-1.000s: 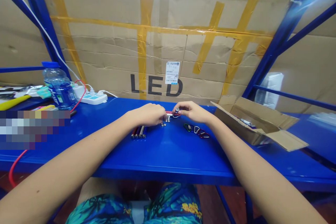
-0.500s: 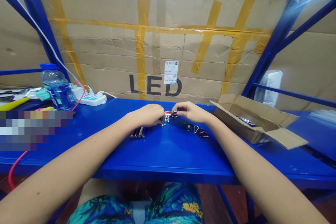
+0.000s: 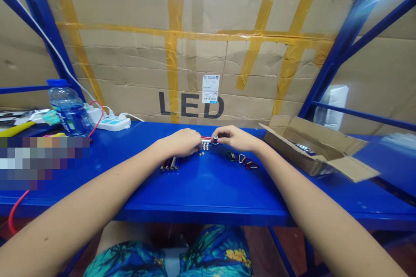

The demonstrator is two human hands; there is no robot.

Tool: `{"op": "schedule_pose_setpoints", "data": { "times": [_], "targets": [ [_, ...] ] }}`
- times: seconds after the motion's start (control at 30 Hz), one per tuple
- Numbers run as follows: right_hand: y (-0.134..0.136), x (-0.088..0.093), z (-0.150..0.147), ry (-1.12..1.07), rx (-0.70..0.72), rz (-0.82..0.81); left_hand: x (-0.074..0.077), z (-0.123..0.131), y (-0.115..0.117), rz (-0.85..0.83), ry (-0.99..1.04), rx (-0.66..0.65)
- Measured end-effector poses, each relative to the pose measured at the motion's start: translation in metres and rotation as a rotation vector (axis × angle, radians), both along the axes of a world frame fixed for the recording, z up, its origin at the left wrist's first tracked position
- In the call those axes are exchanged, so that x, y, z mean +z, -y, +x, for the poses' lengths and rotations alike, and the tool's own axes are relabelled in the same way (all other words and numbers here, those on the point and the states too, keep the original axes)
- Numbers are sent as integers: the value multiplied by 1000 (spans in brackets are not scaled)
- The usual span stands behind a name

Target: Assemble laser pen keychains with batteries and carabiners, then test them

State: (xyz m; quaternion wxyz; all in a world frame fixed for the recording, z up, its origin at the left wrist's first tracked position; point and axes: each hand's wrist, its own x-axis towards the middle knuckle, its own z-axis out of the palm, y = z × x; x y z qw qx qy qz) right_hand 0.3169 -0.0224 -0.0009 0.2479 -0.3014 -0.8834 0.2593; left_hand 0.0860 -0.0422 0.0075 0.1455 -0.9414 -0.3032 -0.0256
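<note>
My left hand [image 3: 182,142] and my right hand [image 3: 234,137] meet over the blue table [image 3: 208,186], both closed on a small red tube [image 3: 206,139]. The right fingertips pinch a silver cap [image 3: 215,139] at the tube's end. Several small silver button cells [image 3: 203,149] lie just below the tube. A row of coloured tubes [image 3: 170,164] lies under my left wrist. Several carabiner clips [image 3: 242,160] lie below my right wrist.
An open cardboard box [image 3: 316,147] lies on its side at the right. A water bottle [image 3: 69,109] and a white power strip [image 3: 112,122] with a red cable stand at the left. A taped cardboard sheet marked LED [image 3: 195,52] backs the table between blue rack posts.
Both hands stay together on the red tube. The right fingers have shifted slightly on the silver cap; the view has drifted a little.
</note>
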Motion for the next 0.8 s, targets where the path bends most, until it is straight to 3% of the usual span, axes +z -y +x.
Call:
{"op": "schedule_pose_setpoints", "data": {
  "times": [0.3, 0.8],
  "targets": [
    [-1, -1, 1, 19, 5, 6, 3, 1, -2, 39, 14, -28],
    [0, -2, 2, 39, 1, -18, -2, 4, 5, -113, 135, 27]
  ]
}}
